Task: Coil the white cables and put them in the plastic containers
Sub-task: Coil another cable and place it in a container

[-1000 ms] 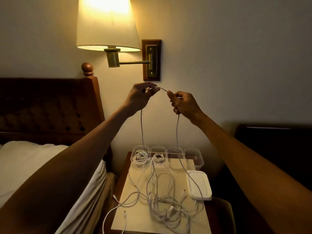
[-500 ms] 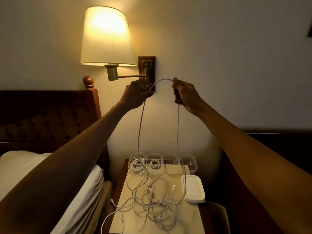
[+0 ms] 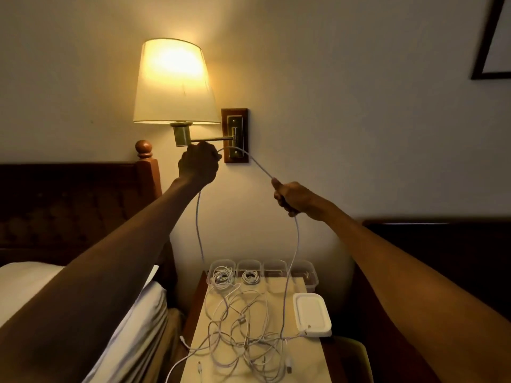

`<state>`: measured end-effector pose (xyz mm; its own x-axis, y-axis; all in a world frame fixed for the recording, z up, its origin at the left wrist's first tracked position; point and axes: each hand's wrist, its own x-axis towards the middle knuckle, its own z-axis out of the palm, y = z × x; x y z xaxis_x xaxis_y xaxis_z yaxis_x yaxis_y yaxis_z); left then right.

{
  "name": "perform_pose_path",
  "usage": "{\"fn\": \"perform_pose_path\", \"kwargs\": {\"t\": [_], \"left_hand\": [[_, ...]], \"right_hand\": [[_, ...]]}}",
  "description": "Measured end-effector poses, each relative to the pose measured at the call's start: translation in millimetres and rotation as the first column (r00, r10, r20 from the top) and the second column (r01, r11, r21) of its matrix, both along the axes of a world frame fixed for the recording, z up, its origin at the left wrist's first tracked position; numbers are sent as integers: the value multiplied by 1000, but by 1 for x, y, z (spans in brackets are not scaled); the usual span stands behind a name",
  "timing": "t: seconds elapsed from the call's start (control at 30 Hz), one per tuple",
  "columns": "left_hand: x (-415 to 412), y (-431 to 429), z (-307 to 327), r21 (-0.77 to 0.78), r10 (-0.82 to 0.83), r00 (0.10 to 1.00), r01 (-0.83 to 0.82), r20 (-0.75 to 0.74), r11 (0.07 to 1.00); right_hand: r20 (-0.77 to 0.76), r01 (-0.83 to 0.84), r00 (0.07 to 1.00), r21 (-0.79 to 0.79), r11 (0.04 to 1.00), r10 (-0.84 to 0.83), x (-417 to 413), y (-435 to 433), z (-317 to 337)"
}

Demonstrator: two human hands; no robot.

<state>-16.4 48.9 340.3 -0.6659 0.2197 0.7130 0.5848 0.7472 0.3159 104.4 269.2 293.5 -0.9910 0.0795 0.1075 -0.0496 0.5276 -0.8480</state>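
One wide-angle camera on the person's head faces forward and slightly down toward a cream wall and a lit, cream-shaded brass wall lamp (image 3: 174,81). The left hand (image 3: 197,165) and right hand (image 3: 293,196) sit mid-frame at arm's length. The paper-covered wooden worktop (image 3: 307,357) lies along the bottom edge.

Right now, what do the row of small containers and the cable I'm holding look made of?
Containers: clear, seemingly rigid plastic; coiled cables show through two of them. Cable: white, probably a smooth plastic jacket, flexible; it arcs between left hand and right hand and hangs limp.
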Motion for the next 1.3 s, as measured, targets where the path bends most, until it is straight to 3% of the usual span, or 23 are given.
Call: {"fn": "perform_pose_path", "kwargs": {"t": [0.1,0.2,0.3,0.47,0.53,0.63,0.7,0.77,0.9,1.07,1.13,1.2,1.3], "left_hand": [[3,6,-16,-177,-63,998,65,15,982],[14,16,-17,-288,-231,958,177,-167,941],[18,15,-8,-335,-186,932,76,-312,939],[12,0,5,-104,102,970,-127,-221,986],[10,-2,1,-157,185,971,-208,-152,965],[11,1,-9,-340,63,997,-73,-41,938],[14,9,-13,-343,-125,991,102,-45,934],[16,13,-12,-268,-234,965,195,-120,943],[13,10,3,-159,-133,954,92,-270,983],[15,23,15,15,93,984,-92,-150,996],[14,23,8,-46,157,984,-161,-87,986],[15,24,-1,-220,165,986,-169,-38,961],[21,34,-8,-315,-111,990,80,-82,946]], "right_hand": [[-117,2,993,6,1000,-1,1,-11,22],[-217,4,976,60,998,9,-1,-22,39],[-272,9,962,38,999,2,-1,-24,41],[-86,-85,993,-1,996,84,-1,-16,15],[-62,-114,992,-68,991,109,-2,-14,9],[-211,-129,975,-291,948,67,-2,-17,21],[-273,-144,962,-402,904,32,-2,-19,34],[-293,-146,956,-410,900,21,-2,-17,42],[-255,-168,964,-350,922,79,2,-9,36],[-26,-235,971,-295,926,238,6,-16,11],[13,-206,976,-274,939,218,7,-18,6],[-25,-173,985,-281,944,173,7,-18,13],[-100,-187,981,-286,940,165,6,-21,32]]}}
